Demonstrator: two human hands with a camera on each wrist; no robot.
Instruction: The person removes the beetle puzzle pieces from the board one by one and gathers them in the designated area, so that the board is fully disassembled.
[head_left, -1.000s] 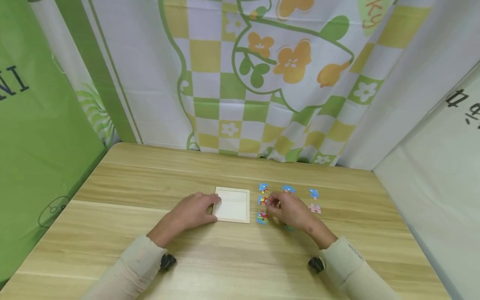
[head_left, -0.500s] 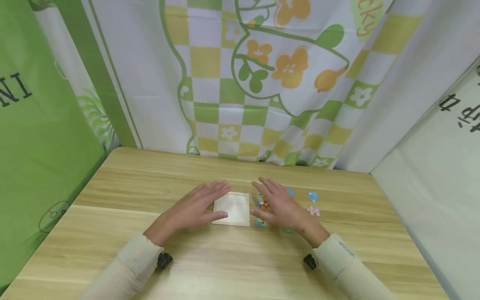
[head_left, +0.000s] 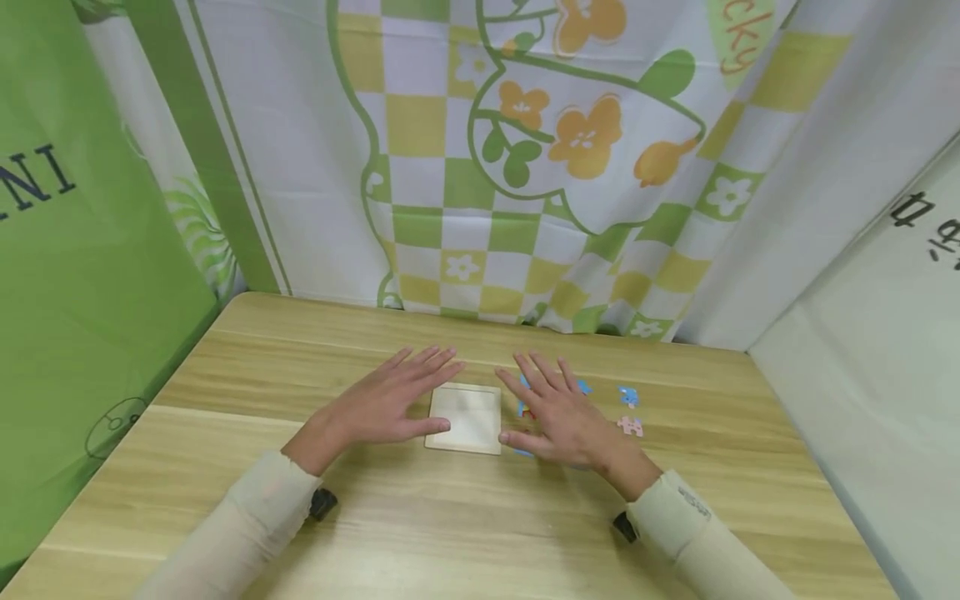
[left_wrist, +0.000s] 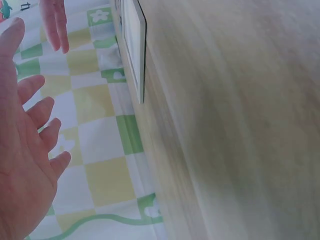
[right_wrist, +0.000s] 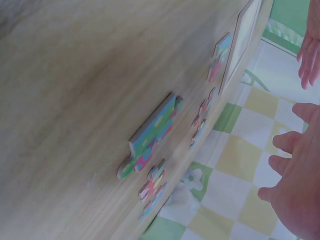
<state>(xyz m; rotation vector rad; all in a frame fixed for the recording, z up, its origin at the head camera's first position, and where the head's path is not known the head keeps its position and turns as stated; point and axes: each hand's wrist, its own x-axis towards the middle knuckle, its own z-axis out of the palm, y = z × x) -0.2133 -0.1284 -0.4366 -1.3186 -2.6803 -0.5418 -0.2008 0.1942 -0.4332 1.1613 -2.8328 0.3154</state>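
Observation:
My left hand (head_left: 382, 404) hovers with spread fingers over the left side of a square wooden puzzle frame (head_left: 465, 447). Held above several puzzle pieces to the right of that frame, my right hand (head_left: 562, 417) also has its fingers spread and grips nothing. It hides part of the pieces in the head view. A blue piece (head_left: 628, 397) and a pink piece (head_left: 631, 426) lie farther right. The right wrist view shows a green and blue puzzle piece (right_wrist: 155, 130) flat on the table, below the hand. In the left wrist view the tray-like frame (left_wrist: 135, 45) lies flat, apart from the fingers.
The wooden table (head_left: 450, 533) extends around the hands. Behind it hangs a checked, flowered curtain (head_left: 480, 183). A green cloth wall (head_left: 90, 250) stands at the left and a white one (head_left: 885, 333) at the right.
My left hand has let go of the frame's left edge and lifted. My right hand has risen from among the puzzle pieces and uncurled. Fingers of both hands have spread.

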